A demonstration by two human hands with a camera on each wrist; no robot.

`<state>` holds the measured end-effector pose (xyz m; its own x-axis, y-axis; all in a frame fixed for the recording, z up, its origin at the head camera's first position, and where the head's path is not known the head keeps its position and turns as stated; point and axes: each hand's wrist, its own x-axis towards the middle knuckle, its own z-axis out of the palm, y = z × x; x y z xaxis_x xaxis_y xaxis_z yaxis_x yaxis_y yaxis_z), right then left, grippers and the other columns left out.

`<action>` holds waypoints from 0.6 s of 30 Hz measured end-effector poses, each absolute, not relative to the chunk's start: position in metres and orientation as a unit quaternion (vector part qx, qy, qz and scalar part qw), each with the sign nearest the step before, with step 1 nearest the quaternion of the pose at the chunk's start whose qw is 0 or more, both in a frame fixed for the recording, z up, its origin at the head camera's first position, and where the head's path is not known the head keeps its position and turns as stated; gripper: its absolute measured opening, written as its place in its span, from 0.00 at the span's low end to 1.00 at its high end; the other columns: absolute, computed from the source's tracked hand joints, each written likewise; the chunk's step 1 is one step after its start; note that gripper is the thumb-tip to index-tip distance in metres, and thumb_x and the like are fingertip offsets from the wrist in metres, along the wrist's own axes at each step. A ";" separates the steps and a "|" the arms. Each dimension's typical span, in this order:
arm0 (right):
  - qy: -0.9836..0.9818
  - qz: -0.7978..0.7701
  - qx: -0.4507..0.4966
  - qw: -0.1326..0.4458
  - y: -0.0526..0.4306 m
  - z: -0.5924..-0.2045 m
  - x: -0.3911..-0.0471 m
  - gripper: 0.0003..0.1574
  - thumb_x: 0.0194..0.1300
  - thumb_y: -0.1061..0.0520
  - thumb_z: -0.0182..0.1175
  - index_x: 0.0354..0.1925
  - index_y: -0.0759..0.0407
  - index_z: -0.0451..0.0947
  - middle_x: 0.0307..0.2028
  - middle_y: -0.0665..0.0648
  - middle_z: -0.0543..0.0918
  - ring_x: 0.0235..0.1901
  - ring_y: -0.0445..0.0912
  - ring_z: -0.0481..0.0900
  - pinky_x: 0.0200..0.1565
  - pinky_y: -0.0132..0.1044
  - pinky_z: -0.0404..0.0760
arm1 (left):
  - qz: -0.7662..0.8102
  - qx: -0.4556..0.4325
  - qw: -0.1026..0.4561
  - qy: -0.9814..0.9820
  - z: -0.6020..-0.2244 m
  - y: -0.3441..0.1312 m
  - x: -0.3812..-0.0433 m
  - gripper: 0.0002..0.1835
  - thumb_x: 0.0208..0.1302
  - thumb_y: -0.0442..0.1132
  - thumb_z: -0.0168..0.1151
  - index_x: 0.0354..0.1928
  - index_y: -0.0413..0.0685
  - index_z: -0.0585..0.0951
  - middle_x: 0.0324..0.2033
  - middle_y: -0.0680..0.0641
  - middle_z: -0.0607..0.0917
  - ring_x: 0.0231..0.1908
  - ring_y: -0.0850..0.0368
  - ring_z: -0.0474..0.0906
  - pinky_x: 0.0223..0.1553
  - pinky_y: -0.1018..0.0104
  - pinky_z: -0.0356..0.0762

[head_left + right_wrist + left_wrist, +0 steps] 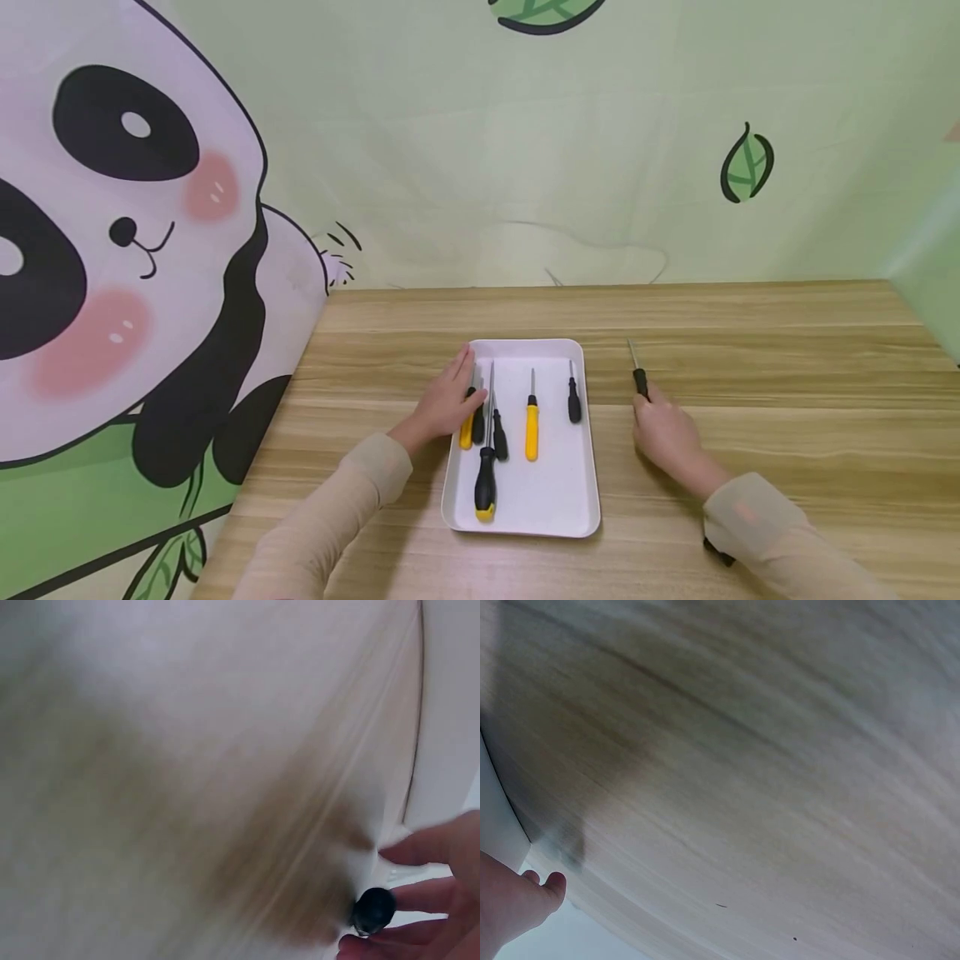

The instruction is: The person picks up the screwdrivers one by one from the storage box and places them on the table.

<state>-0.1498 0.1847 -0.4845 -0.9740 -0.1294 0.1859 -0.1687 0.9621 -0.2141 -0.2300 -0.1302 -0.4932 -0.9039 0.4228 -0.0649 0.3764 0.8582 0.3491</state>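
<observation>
Item 1: slim screwdriver (641,382) — black handle, thin bare-metal shaft; to the right of the tray, tip towards the far edge of the surface (840,392). Pinched by the handle in the grip of the right hand (670,433); the rounded black handle end shows between the fingers in the right wrist view.

Item 2: tray (551,496), white, shallow, rectangular with rounded corners. Left hand (442,404) at its left edge, near the far left corner; grip spread, fingers straight, thumb out over the contents.

Contents, along the left edge: yellow-handled screwdriver (467,431) and two black-handled ones, close together; large screwdriver (485,483) — black handle, yellow end cap, long shaft — handle towards the near left corner. Centre: yellow screwdriver (532,429) with black collar. Near the far right corner: small black screwdriver (573,402).

Item 3: black object (718,552), mostly hidden under the right sleeve (757,517).
</observation>
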 end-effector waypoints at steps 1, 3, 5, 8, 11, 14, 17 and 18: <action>-0.988 0.116 0.074 0.066 0.185 -0.484 -0.149 0.18 0.51 0.61 0.56 0.40 0.72 0.74 0.50 0.75 0.71 0.39 0.67 0.76 0.29 0.55 0.77 | 0.167 0.208 0.071 0.961 -0.493 -0.130 -0.230 0.38 0.65 0.55 0.42 0.69 0.44 0.43 0.70 0.47 0.42 0.69 0.53 0.42 0.68 0.58 0.47; -0.990 0.120 0.073 0.018 0.185 -0.482 -0.146 0.28 0.53 0.56 0.56 0.50 0.72 0.70 0.57 0.77 0.64 0.49 0.70 0.69 0.38 0.60 0.75 | 0.167 0.206 0.073 0.961 -0.493 -0.130 -0.230 0.38 0.65 0.55 0.42 0.69 0.44 0.42 0.70 0.48 0.41 0.70 0.53 0.42 0.68 0.58 0.47; -0.989 0.126 0.071 -0.026 0.185 -0.481 -0.143 0.36 0.56 0.50 0.55 0.58 0.70 0.63 0.61 0.77 0.56 0.56 0.71 0.60 0.44 0.64 0.69 | 0.172 0.208 0.069 0.961 -0.493 -0.131 -0.230 0.38 0.65 0.54 0.43 0.69 0.43 0.43 0.70 0.47 0.41 0.69 0.52 0.43 0.68 0.57 0.48; -0.986 0.138 0.069 -0.064 0.185 -0.481 -0.140 0.43 0.58 0.44 0.52 0.63 0.68 0.56 0.64 0.76 0.48 0.61 0.71 0.52 0.49 0.68 0.62 | 0.171 0.208 0.066 0.961 -0.494 -0.131 -0.230 0.38 0.65 0.54 0.42 0.69 0.43 0.43 0.70 0.48 0.41 0.69 0.52 0.44 0.68 0.58 0.48; -0.985 0.144 0.069 -0.071 0.185 -0.482 -0.138 0.44 0.59 0.42 0.52 0.65 0.66 0.54 0.65 0.76 0.45 0.62 0.70 0.48 0.49 0.69 0.59 | 0.168 0.208 0.064 0.961 -0.495 -0.130 -0.231 0.38 0.65 0.54 0.42 0.69 0.43 0.43 0.70 0.48 0.42 0.69 0.52 0.44 0.68 0.58 0.48; -0.984 0.149 0.072 -0.070 0.186 -0.484 -0.137 0.45 0.59 0.42 0.52 0.65 0.66 0.54 0.65 0.76 0.44 0.62 0.70 0.47 0.50 0.70 0.57 | 0.167 0.208 0.064 0.962 -0.494 -0.130 -0.231 0.38 0.65 0.54 0.42 0.69 0.43 0.44 0.70 0.48 0.42 0.69 0.52 0.44 0.68 0.58 0.48; -0.983 0.154 0.075 -0.065 0.186 -0.483 -0.136 0.44 0.59 0.42 0.52 0.65 0.66 0.54 0.65 0.76 0.45 0.63 0.69 0.47 0.50 0.71 0.56 | 0.166 0.209 0.065 0.962 -0.494 -0.130 -0.230 0.38 0.65 0.54 0.42 0.69 0.42 0.44 0.70 0.47 0.42 0.69 0.52 0.43 0.68 0.58 0.48; -0.983 0.156 0.075 -0.062 0.186 -0.482 -0.135 0.44 0.59 0.42 0.52 0.65 0.66 0.54 0.65 0.76 0.45 0.63 0.69 0.46 0.51 0.71 0.55 | 0.165 0.209 0.066 0.962 -0.494 -0.130 -0.230 0.38 0.65 0.54 0.42 0.69 0.42 0.43 0.70 0.47 0.42 0.69 0.52 0.43 0.68 0.58 0.47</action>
<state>-0.1354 0.1862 -0.4817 -0.9809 -0.1674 -0.0989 -0.1285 0.9399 -0.3164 -0.2300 -0.1301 -0.4944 -0.9039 0.4237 -0.0590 0.3800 0.8585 0.3445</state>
